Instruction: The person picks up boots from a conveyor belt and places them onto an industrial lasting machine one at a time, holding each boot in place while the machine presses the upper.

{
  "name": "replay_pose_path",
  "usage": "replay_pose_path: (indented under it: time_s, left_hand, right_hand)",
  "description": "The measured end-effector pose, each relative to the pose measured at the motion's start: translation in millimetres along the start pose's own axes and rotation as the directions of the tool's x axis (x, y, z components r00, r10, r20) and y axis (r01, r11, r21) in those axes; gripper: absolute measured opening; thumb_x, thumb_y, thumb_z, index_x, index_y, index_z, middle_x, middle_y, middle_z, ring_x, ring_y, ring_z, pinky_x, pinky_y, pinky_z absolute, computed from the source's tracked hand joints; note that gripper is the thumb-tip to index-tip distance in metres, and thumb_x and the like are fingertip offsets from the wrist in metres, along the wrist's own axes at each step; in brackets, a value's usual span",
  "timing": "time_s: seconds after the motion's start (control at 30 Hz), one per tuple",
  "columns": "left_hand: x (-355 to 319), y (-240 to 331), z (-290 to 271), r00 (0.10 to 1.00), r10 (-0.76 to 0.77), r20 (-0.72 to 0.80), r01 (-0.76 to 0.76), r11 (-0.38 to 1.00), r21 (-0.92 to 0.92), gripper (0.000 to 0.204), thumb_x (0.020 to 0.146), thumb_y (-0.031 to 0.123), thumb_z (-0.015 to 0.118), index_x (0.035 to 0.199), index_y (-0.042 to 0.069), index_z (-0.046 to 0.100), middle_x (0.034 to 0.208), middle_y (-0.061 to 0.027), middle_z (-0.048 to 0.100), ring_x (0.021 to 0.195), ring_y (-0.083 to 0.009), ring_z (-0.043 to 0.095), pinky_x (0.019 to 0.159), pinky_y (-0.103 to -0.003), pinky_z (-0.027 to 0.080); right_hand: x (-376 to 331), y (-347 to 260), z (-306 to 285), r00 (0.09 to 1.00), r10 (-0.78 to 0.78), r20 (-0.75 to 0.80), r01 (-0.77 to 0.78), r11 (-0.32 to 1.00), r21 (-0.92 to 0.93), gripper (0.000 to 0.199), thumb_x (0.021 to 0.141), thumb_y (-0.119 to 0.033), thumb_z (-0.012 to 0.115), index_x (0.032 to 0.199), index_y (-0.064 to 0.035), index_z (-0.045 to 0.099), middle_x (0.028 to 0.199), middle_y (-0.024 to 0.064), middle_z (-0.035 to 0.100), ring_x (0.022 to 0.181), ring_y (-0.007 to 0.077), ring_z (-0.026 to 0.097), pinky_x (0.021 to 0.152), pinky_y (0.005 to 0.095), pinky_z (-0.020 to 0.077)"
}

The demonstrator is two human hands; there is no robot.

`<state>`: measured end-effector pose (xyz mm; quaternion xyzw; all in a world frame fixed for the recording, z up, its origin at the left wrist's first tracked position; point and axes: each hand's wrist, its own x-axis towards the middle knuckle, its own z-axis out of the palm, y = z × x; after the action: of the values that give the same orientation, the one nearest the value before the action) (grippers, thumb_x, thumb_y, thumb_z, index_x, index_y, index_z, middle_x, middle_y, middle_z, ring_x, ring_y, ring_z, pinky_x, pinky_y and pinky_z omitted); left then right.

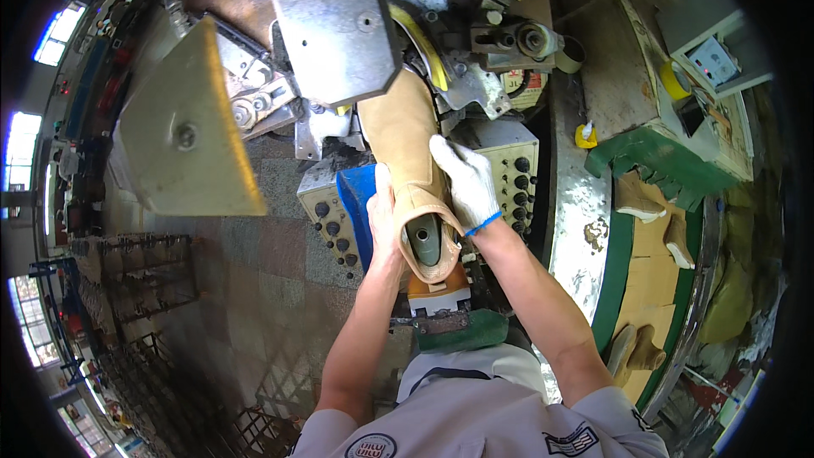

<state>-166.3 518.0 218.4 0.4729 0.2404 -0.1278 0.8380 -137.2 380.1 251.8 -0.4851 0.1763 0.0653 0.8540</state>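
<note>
A tan boot upper (398, 136) is stretched over a dark green last (422, 239), its collar toward me and its toe under the steel plate of a machine (335, 30). My bare left hand (383, 216) grips the boot's left side near the heel. On the opposite side my right hand (468, 182), in a white glove with a blue cuff, holds it with the thumb pointing toward the machine. The fingers under the boot are partly hidden. Below the heel sits an orange-brown block (438, 284) on a metal support.
Control boxes with black knobs stand left (332, 225) and right (515, 182) of the boot. A yellowish shield (182, 131) juts out at left. On the right, a green-edged conveyor (649, 288) carries several boot pieces. A rack (148, 276) stands far left.
</note>
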Motion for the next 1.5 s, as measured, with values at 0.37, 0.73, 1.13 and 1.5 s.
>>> replay_pose_path:
  time_s: [0.37, 0.73, 1.13, 1.5]
  left_hand:
    - [3, 6, 1, 0.996, 0.09, -0.025, -0.086, 0.988, 0.126, 0.055, 0.109, 0.051, 0.047, 0.116, 0.001, 0.068, 0.09, -0.0066, 0.074, 0.074, -0.0164, 0.072, 0.071, -0.031, 0.061]
    - [3, -5, -8, 0.977, 0.213, -0.021, -0.195, 0.926, 0.324, 0.069, 0.109, 0.057, 0.044, 0.106, -0.008, 0.069, 0.094, -0.0091, 0.068, 0.084, -0.0144, 0.058, 0.076, -0.032, 0.05]
    - [-22, -222, -157, 0.983, 0.08, 0.167, -0.185, 0.458, 0.869, 0.069, 0.096, 0.041, 0.066, 0.144, -0.005, 0.048, 0.122, -0.0251, 0.07, 0.11, -0.0386, 0.069, 0.096, -0.044, 0.053]
    - [-36, -175, -168, 0.967, 0.214, 0.138, -0.248, 0.668, 0.702, 0.064, 0.085, 0.034, 0.074, 0.133, -0.004, 0.058, 0.111, -0.0202, 0.074, 0.102, -0.0354, 0.072, 0.09, -0.044, 0.054]
  right_hand:
    - [-7, -13, 8, 0.999, 0.026, 0.021, -0.027, 0.999, 0.041, 0.04, 0.104, -0.035, 0.064, 0.112, 0.0039, 0.072, 0.107, 0.0091, 0.073, 0.093, 0.0132, 0.066, 0.082, 0.03, 0.0541]
    - [-15, 21, -6, 0.986, -0.131, -0.102, 0.096, 0.951, -0.294, 0.056, 0.103, -0.048, 0.063, 0.093, 0.0054, 0.074, 0.081, 0.0045, 0.069, 0.074, 0.0073, 0.053, 0.065, 0.03, 0.0469]
    - [-139, 10, -228, 0.972, 0.031, -0.233, 0.004, 0.989, 0.147, 0.053, 0.11, -0.035, 0.03, 0.137, 0.0059, 0.051, 0.137, 0.0263, 0.06, 0.113, 0.0408, 0.067, 0.087, 0.0455, 0.0601]
    - [-144, -22, -197, 0.966, 0.001, -0.259, -0.018, 0.998, -0.062, 0.047, 0.105, -0.026, 0.057, 0.138, 0.0063, 0.055, 0.122, 0.0237, 0.067, 0.104, 0.0375, 0.07, 0.081, 0.0448, 0.0598]
